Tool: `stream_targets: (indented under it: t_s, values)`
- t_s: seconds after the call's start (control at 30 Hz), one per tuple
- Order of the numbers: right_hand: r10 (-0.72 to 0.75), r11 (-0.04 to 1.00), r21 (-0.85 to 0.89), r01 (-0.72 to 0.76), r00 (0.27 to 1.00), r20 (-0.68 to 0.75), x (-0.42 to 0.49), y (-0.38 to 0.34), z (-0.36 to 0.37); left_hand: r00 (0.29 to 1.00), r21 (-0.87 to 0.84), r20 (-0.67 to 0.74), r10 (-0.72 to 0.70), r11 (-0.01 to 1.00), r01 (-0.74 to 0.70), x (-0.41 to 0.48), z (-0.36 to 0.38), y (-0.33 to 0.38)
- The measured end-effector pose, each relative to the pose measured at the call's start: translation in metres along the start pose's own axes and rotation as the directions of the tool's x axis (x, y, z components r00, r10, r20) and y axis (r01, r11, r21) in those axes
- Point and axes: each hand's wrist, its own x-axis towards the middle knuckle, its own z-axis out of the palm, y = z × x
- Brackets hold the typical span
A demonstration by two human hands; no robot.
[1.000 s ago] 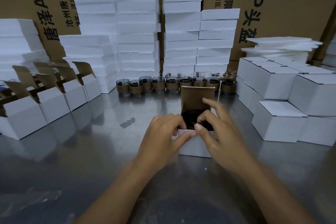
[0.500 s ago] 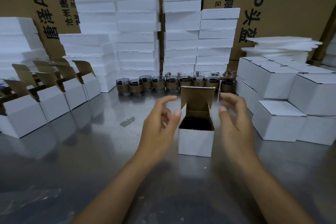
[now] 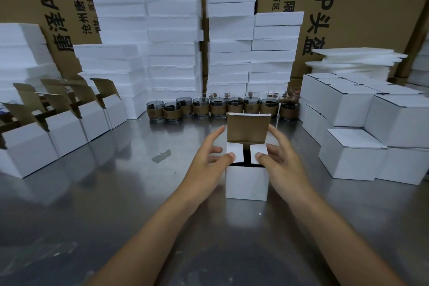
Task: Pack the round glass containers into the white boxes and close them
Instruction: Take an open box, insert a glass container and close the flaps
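Both grips are spread, pinching nothing. The left grip [image 3: 209, 161] presses its thumb on the left side flap [image 3: 234, 148] of the white box [image 3: 246, 181], and the right grip [image 3: 279, 162] presses its thumb on the right side flap [image 3: 258, 148]. Their fingers reach loosely past the box walls. The brown-lined lid [image 3: 247, 127] stands upright just behind.

A row of banded glass containers [image 3: 220, 109] lines the back of the steel counter [image 3: 116, 193], in front of stacked foam blocks [image 3: 171, 30] and cardboard cartons [image 3: 359, 7]. Open boxes [image 3: 67, 132] stand to the left and closed boxes [image 3: 348, 158] are piled to the right.

Half a second ago both grips hovered clear of the box with its mouth open. Now the flaps are folded inward and nearly meet.

The box stands on the counter between the grips. Its dark glass container [image 3: 246, 160] shows only through the slit under the thumbs.
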Motion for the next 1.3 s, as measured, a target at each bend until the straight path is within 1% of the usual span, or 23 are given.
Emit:
stream_targets:
  t_s: [0.1, 0.17, 0.3, 0.33, 0.43, 0.53, 0.63, 0.8, 0.97, 1.03, 1.1, 1.17, 1.3]
  values:
    - [0.002, 0.999, 0.048, -0.002, 1.0, 0.002, -0.001, 0.0, 0.0, 0.999, 0.015, -0.005, 0.054, 0.998, -0.054, 0.0, -0.001, -0.001]
    - [0.007, 0.997, 0.075, -0.007, 1.0, -0.005, 0.0, 0.0, 0.001, 0.997, -0.008, -0.011, 0.073, 0.997, -0.073, 0.0, -0.001, -0.004]
    - [0.101, 0.987, 0.132, -0.092, 0.993, -0.065, 0.003, -0.002, 0.003, 0.996, -0.07, -0.008, 0.085, 0.994, -0.086, 0.004, -0.001, -0.007]
    - [0.082, 0.991, 0.109, -0.076, 0.995, -0.058, 0.002, -0.002, 0.003, 0.997, -0.083, -0.005, 0.079, 0.993, -0.079, 0.005, -0.001, -0.008]
    - [-0.055, 0.998, -0.025, 0.056, 0.998, 0.036, -0.007, -0.001, 0.004, 0.999, -0.163, -0.009, 0.048, 0.985, -0.049, 0.005, -0.002, -0.009]
    - [-0.102, 0.987, -0.119, 0.111, 0.992, 0.075, -0.009, 0.002, 0.005, 0.998, -0.191, 0.012, 0.056, 0.98, -0.053, 0.002, -0.003, -0.01]
    - [-0.139, 0.979, -0.141, 0.15, 0.987, 0.084, -0.009, 0.003, 0.003, 0.996, -0.181, 0.03, 0.082, 0.981, -0.075, 0.0, -0.004, -0.008]
    - [-0.158, 0.972, -0.164, 0.17, 0.984, 0.085, -0.01, 0.003, 0.003, 0.998, -0.176, 0.024, 0.063, 0.983, -0.058, 0.001, -0.005, -0.007]
    - [-0.095, 0.986, -0.129, 0.109, 0.99, 0.105, -0.008, 0.008, 0.001, 0.998, -0.167, 0.034, 0.054, 0.985, -0.048, -0.001, -0.006, -0.007]
    - [-0.094, 0.985, -0.136, 0.108, 0.99, 0.103, -0.009, 0.009, 0.002, 0.997, -0.163, 0.042, 0.058, 0.985, -0.05, -0.001, -0.006, -0.007]
    - [-0.133, 0.97, -0.189, 0.151, 0.985, 0.107, -0.011, 0.009, 0.003, 0.997, -0.162, 0.048, 0.066, 0.985, -0.057, -0.001, -0.006, -0.007]
    - [-0.172, 0.939, -0.281, 0.196, 0.979, 0.108, -0.014, 0.009, 0.002, 0.996, -0.147, 0.04, 0.077, 0.987, -0.071, -0.001, -0.006, -0.008]
    - [-0.214, 0.841, -0.483, 0.244, 0.97, 0.116, -0.021, 0.005, 0.006, 0.996, -0.108, 0.036, 0.078, 0.991, -0.074, 0.0, -0.007, -0.013]
